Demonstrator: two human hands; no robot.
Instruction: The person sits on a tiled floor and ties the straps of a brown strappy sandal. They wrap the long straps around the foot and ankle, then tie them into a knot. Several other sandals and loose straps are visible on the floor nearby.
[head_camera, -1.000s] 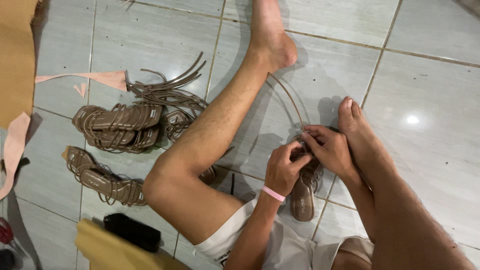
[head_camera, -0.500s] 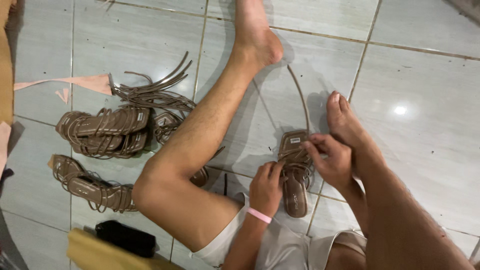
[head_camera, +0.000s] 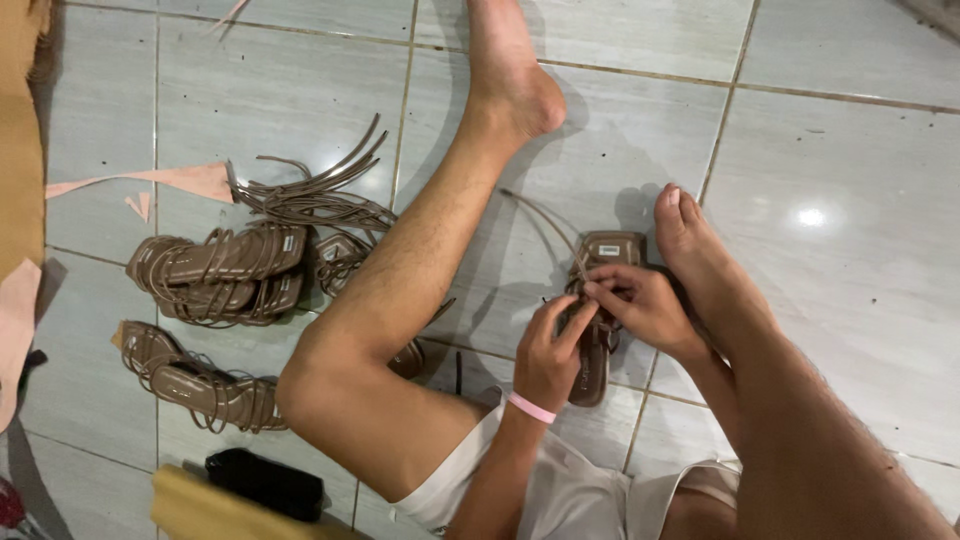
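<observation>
Tan sandal (head_camera: 600, 300) nearer the foot now, left hand (head_camera: 548, 352), right hand (head_camera: 640, 300) (both gripping straps)

One brown strappy sandal (head_camera: 597, 310) under two hands, about four more sandals (head_camera: 215, 268) piled left, one black object (head_camera: 265, 482)

Sandal (head_camera: 598, 320) slid toward right foot (head_camera: 700, 265) (toe now forward); both hands (head_camera: 600, 320) followed.

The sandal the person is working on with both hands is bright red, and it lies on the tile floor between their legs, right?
Not quite. The sandal is brown, not bright red; the head view shows this. The rest holds: the left hand and right hand both work on its straps, and it lies on the tile floor between the person's legs.
</observation>
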